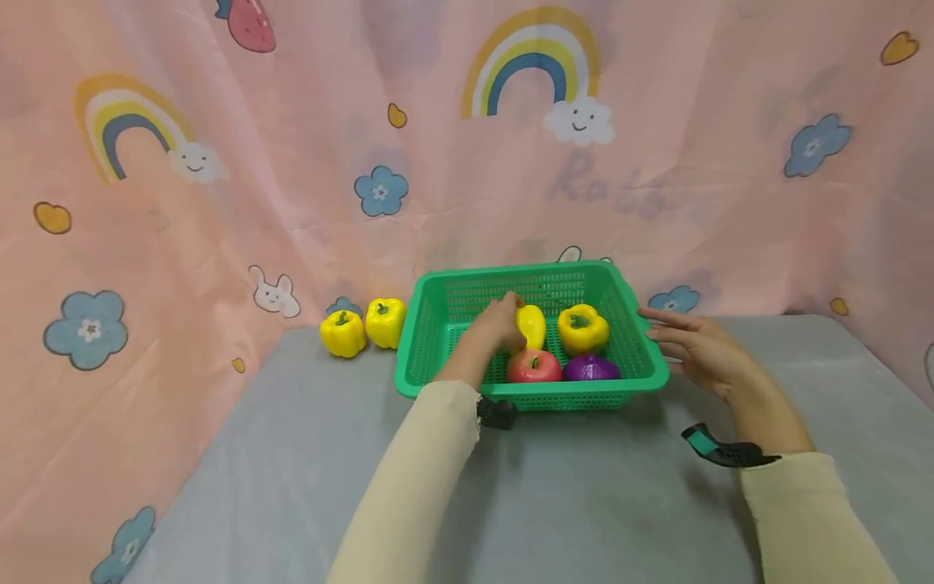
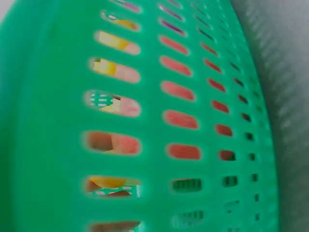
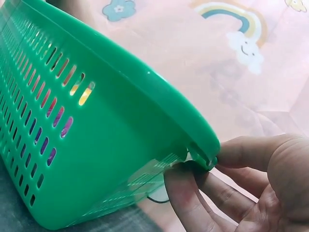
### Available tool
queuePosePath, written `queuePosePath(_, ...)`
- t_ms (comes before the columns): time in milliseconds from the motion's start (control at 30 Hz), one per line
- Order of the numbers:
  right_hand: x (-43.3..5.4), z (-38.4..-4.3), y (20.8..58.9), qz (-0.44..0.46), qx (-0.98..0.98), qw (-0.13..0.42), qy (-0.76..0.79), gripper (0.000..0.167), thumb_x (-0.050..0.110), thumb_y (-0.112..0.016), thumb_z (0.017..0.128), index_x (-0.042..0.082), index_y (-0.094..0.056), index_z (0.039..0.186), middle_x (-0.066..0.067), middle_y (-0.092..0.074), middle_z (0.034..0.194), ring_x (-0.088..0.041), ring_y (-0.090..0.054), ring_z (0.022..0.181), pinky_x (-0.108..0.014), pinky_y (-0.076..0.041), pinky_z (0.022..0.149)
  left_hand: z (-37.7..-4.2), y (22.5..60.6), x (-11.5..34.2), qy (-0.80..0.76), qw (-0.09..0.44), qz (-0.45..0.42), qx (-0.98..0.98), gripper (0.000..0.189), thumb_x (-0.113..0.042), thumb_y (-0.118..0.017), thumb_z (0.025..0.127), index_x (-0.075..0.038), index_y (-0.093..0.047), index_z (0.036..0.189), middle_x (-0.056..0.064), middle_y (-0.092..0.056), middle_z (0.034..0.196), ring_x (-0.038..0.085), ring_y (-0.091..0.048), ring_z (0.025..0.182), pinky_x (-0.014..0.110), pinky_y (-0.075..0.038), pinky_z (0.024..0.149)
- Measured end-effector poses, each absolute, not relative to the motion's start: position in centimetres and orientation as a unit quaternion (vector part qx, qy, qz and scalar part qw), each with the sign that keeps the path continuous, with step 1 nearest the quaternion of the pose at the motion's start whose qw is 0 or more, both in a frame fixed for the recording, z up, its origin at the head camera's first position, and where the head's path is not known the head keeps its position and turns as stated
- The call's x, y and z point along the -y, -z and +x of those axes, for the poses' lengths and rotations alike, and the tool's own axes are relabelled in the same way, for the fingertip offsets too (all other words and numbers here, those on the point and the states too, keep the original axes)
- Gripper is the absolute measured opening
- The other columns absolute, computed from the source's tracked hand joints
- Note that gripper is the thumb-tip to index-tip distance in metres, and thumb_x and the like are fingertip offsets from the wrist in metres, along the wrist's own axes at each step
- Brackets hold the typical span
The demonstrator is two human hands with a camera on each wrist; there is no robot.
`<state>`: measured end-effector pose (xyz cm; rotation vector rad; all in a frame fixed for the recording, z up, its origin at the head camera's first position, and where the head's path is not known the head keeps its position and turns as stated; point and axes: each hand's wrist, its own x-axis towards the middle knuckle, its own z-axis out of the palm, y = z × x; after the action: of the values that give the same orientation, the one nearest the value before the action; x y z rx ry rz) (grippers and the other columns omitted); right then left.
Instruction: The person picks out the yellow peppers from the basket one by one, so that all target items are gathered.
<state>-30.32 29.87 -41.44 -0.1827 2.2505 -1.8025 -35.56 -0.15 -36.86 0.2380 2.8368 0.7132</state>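
A green plastic basket (image 1: 530,388) stands on the table. Inside it my left hand (image 1: 498,326) reaches over the front rim and grips the left side of a smooth yellow piece of toy produce (image 1: 533,327), whose exact kind is unclear. Close in front lies a red apple (image 1: 535,367). To its right are a purple round vegetable (image 1: 592,369) and a yellow bell pepper (image 1: 583,328). At the basket's right end, my right hand (image 1: 696,349) pinches the rim, with fingers above and below it in the right wrist view. The basket wall (image 2: 53,121) hides most of the left hand in the left wrist view.
Two yellow bell peppers, one (image 1: 343,333) and another (image 1: 385,322), stand on the grey table (image 1: 306,454) just left of the basket. Behind the table hangs a pink patterned curtain (image 1: 292,162), close to the basket's back rim.
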Motion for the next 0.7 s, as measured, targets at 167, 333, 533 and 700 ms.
queuePosePath(167, -29.7, -30.4, 41.4, -0.058, -0.767, 0.125, 0.627, 0.069, 0.038, -0.053, 0.105, 0.013, -0.023, 0.162, -0.02, -0.016, 0.168, 0.013, -0.062, 0.102, -0.021, -0.058, 0.088, -35.6, 36.3, -0.4, -0.224, 0.117, 0.091, -0.963, 0.055, -0.025, -0.065, 0.098, -0.01, -0.042, 0.146, 0.015, -0.055, 0.141, 0.031, -0.056, 0.125, 0.043, -0.05, 0.106)
queuePosePath(333, -29.6, -30.4, 41.3, -0.059, -0.762, 0.125, 0.633, 0.07, 0.035, -0.053, 0.105, 0.01, -0.022, 0.162, -0.022, -0.012, 0.169, 0.013, -0.062, 0.102, -0.019, -0.057, 0.088, -35.6, 36.5, -1.5, -0.227, 0.094, 0.046, -0.968, 0.072, -0.044, -0.061, 0.099, -0.008, -0.033, 0.154, 0.016, -0.048, 0.154, 0.035, -0.047, 0.141, 0.047, -0.042, 0.117)
queuePosePath(533, -29.4, -30.4, 41.3, -0.05, -0.755, 0.122, 0.643, 0.071, 0.034, -0.056, 0.104, 0.009, -0.023, 0.161, -0.015, -0.027, 0.163, 0.012, -0.063, 0.102, -0.019, -0.058, 0.088, -35.6, 36.8, -2.8, -0.23, 0.076, 0.016, -0.97, 0.086, -0.038, -0.072, 0.093, -0.007, -0.025, 0.158, 0.018, -0.043, 0.156, 0.036, -0.047, 0.142, 0.045, -0.041, 0.118)
queuePosePath(700, -29.5, -30.3, 41.1, -0.051, -0.753, 0.12, 0.645, 0.071, 0.035, -0.056, 0.103, 0.009, -0.023, 0.161, -0.01, -0.032, 0.16, 0.012, -0.063, 0.102, -0.019, -0.058, 0.088, -35.8, 37.1, -2.6, -0.271, 0.076, 0.019, -0.959, 0.087, -0.03, -0.077, 0.089, -0.017, -0.028, 0.16, 0.02, -0.03, 0.164, 0.04, -0.04, 0.146, 0.051, -0.039, 0.119)
